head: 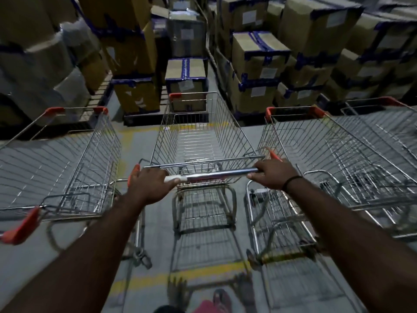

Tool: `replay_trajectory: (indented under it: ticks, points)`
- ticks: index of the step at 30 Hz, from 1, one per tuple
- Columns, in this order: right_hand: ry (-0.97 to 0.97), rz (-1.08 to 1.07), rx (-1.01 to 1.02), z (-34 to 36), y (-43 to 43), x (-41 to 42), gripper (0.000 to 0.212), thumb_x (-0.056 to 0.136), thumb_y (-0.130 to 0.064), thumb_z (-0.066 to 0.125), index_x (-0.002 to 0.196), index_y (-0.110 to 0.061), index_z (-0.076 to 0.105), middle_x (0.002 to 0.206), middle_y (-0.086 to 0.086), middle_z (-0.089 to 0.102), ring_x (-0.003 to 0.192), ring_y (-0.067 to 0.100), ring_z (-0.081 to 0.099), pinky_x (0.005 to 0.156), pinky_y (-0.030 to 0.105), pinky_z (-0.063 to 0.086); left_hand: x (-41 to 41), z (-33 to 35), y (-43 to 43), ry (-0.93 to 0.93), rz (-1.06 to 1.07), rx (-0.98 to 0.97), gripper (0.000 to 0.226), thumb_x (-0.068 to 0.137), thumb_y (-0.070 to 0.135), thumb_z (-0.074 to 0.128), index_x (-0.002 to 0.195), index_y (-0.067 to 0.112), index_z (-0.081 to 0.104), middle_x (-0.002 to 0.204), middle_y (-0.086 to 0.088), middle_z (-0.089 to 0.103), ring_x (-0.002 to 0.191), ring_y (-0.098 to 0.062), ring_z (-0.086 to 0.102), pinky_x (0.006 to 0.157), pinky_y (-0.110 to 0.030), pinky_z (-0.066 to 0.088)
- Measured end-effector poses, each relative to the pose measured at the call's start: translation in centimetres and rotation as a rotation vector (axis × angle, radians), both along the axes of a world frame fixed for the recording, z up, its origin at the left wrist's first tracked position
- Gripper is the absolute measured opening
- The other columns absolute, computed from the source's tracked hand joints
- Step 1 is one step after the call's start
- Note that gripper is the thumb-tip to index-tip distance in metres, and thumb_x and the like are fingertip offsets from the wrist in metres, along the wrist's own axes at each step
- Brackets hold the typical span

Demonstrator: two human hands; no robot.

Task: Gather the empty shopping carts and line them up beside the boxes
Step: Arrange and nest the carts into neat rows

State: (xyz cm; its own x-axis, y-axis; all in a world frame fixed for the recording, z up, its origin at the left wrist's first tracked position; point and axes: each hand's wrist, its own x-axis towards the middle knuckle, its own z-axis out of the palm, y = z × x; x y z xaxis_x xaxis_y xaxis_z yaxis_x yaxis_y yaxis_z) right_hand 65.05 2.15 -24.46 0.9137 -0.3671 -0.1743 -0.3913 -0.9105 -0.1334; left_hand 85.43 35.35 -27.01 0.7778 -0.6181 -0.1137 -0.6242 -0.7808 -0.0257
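Note:
An empty wire shopping cart [203, 141] stands straight ahead, its front pointing at the stacked boxes [186, 84]. My left hand [150, 182] grips the left end of its chrome handle bar [214, 175], and my right hand [274, 173] grips the right end. An empty cart [74, 168] with orange corner caps stands to the left, roughly parallel. Another empty cart [320, 154] stands close on the right, and part of a further cart [388, 123] shows beyond it at the right edge.
Taped cardboard boxes [259, 71] are piled high on pallets across the back, with a narrow gap [208, 37] between the piles. Yellow floor lines [144, 282] cross the grey concrete. My foot in a red sandal [222, 300] shows at the bottom.

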Motion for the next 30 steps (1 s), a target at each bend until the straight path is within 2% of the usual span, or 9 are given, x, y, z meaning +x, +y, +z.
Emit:
replay_trajectory:
  ticks: [3, 7, 12, 18, 20, 23, 27, 30]
  points:
    - [0.007, -0.011, -0.023, 0.0, 1.3, -2.3, 0.041, 0.091, -0.067, 0.049, 0.106, -0.031, 0.064, 0.108, -0.006, 0.07, 0.143, 0.026, 0.034, 0.113, 0.05, 0.026, -1.9, 0.5, 0.9, 0.032, -0.027, -0.027, 0.087, 0.076, 0.089, 0.007, 0.106, 0.032, 0.065, 0.114, 0.004, 0.067, 0.118, -0.021, 0.058, 0.118, -0.057, 0.014]
    - [-0.014, -0.048, -0.029, -0.1, 3.7, -5.2, 0.04, 0.093, -0.064, 0.049, 0.109, -0.031, 0.064, 0.118, -0.005, 0.069, 0.148, 0.026, 0.025, 0.118, 0.053, 0.013, -4.4, 0.8, 2.4, 0.052, -0.079, -0.034, 0.064, 0.09, 0.081, 0.025, 0.105, 0.032, 0.064, 0.11, 0.005, 0.067, 0.113, -0.02, 0.06, 0.119, -0.059, 0.013]
    - [-0.02, -0.075, -0.034, 0.0, 6.1, -9.0, 0.042, 0.094, -0.064, 0.047, 0.114, -0.03, 0.063, 0.115, -0.005, 0.068, 0.133, 0.022, 0.047, 0.119, 0.047, 0.008, -7.3, 0.3, 4.4, 0.033, -0.098, -0.047, 0.064, 0.089, 0.081, 0.026, 0.104, 0.032, 0.064, 0.108, 0.006, 0.067, 0.111, -0.02, 0.061, 0.118, -0.059, 0.013]
    - [-0.017, -0.089, -0.053, -0.5, 8.0, -12.6, 0.043, 0.094, -0.065, 0.045, 0.112, -0.03, 0.062, 0.117, -0.005, 0.067, 0.131, 0.023, 0.049, 0.118, 0.055, 0.01, -10.6, 0.7, 5.8, 0.029, -0.116, -0.038, 0.063, 0.09, 0.08, 0.026, 0.107, 0.034, 0.063, 0.111, 0.005, 0.067, 0.114, -0.021, 0.06, 0.119, -0.057, 0.012]
    - [-0.024, -0.094, -0.048, -0.5, 8.4, -13.4, 0.043, 0.093, -0.067, 0.045, 0.111, -0.031, 0.062, 0.115, -0.006, 0.068, 0.132, 0.023, 0.048, 0.119, 0.056, 0.009, -11.3, 0.8, 6.2, 0.038, -0.117, -0.045, 0.06, 0.089, 0.082, 0.024, 0.103, 0.036, 0.061, 0.11, 0.006, 0.067, 0.114, -0.02, 0.06, 0.119, -0.057, 0.012]
    - [-0.048, -0.1, -0.035, -0.4, 8.9, -14.5, 0.042, 0.092, -0.067, 0.046, 0.11, -0.033, 0.062, 0.111, -0.009, 0.068, 0.122, 0.019, 0.056, 0.12, 0.056, 0.011, -12.0, 0.9, 6.4, 0.044, -0.119, -0.057, 0.051, 0.089, 0.082, 0.026, 0.095, 0.04, 0.055, 0.109, 0.007, 0.066, 0.114, -0.019, 0.06, 0.119, -0.056, 0.013]
    - [-0.087, -0.091, -0.037, -0.4, 9.1, -15.5, 0.044, 0.092, -0.068, 0.047, 0.111, -0.031, 0.062, 0.112, -0.007, 0.069, 0.121, 0.019, 0.056, 0.118, 0.054, 0.012, -12.9, 0.6, 6.7, 0.036, -0.101, -0.049, 0.063, 0.087, 0.085, 0.025, 0.103, 0.037, 0.063, 0.109, 0.008, 0.067, 0.114, -0.019, 0.061, 0.119, -0.057, 0.015]
    - [-0.093, -0.07, -0.016, -0.4, 8.8, -16.3, 0.04, 0.091, -0.067, 0.047, 0.103, -0.032, 0.061, 0.107, -0.009, 0.068, 0.115, 0.018, 0.058, 0.116, 0.055, 0.013, -13.9, 0.9, 6.7, 0.029, -0.074, -0.058, 0.085, 0.075, 0.094, 0.01, 0.104, 0.036, 0.065, 0.111, 0.008, 0.067, 0.115, -0.018, 0.061, 0.118, -0.056, 0.013]
